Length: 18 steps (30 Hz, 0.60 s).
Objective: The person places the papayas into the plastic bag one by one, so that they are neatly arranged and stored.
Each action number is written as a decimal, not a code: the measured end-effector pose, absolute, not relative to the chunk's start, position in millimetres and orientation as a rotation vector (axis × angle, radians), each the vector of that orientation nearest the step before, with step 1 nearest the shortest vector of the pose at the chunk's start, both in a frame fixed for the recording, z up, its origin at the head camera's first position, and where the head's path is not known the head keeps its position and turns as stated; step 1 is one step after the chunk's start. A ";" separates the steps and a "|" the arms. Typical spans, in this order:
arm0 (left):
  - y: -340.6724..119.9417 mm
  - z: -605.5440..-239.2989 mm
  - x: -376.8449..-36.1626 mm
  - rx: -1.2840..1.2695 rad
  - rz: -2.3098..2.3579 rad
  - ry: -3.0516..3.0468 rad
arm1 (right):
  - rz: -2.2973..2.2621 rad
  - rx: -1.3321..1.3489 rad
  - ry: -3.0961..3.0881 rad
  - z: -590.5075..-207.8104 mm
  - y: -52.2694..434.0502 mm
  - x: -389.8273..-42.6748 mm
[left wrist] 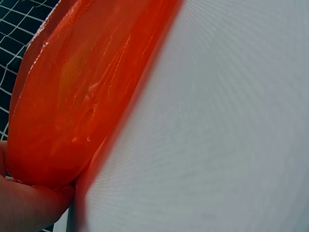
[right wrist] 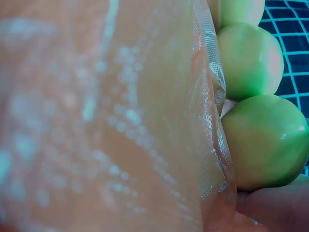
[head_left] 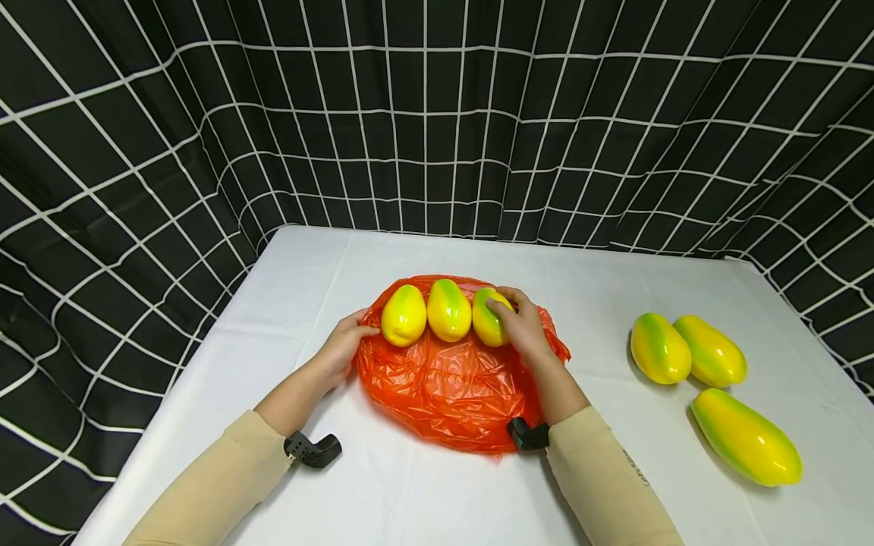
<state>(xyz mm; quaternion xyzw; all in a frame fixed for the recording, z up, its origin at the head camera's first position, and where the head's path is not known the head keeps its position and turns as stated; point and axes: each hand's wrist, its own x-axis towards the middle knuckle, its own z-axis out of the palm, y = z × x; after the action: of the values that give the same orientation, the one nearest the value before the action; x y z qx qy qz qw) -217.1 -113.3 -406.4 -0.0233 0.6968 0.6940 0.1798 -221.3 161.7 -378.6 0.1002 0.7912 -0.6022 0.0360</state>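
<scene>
A red plastic bag lies in the middle of the table, its mouth towards the far side. Three yellow-green papayas sit in a row at that mouth: a left papaya, a middle papaya and a right papaya. My left hand pinches the bag's left edge; in the left wrist view its thumb presses into the red film. With my right hand I grip the right papaya, thumb on top. The right wrist view shows this papaya beside the bag's rim.
To the right on the white-covered table lie three more papayas: two side by side, a rounder papaya and a papaya against it, and a longer papaya nearer. A black gridded curtain surrounds the table's back and sides.
</scene>
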 end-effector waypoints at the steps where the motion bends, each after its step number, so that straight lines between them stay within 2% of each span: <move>1: -113.2 -406.4 -217.1 -0.067 1.960 1.968 | -1.852 0.307 2.431 -378.8 161.4 -221.3; 18: -114.4 -407.2 -218.7 -0.067 1.967 1.968 | -1.838 0.270 2.436 -380.1 162.8 -222.8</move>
<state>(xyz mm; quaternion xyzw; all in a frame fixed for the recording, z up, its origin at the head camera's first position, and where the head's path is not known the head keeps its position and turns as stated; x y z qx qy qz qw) -218.7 -114.4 -407.2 -0.0238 0.6958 0.6953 0.1782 -222.8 162.8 -380.1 0.0882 0.7945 -0.5995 0.0391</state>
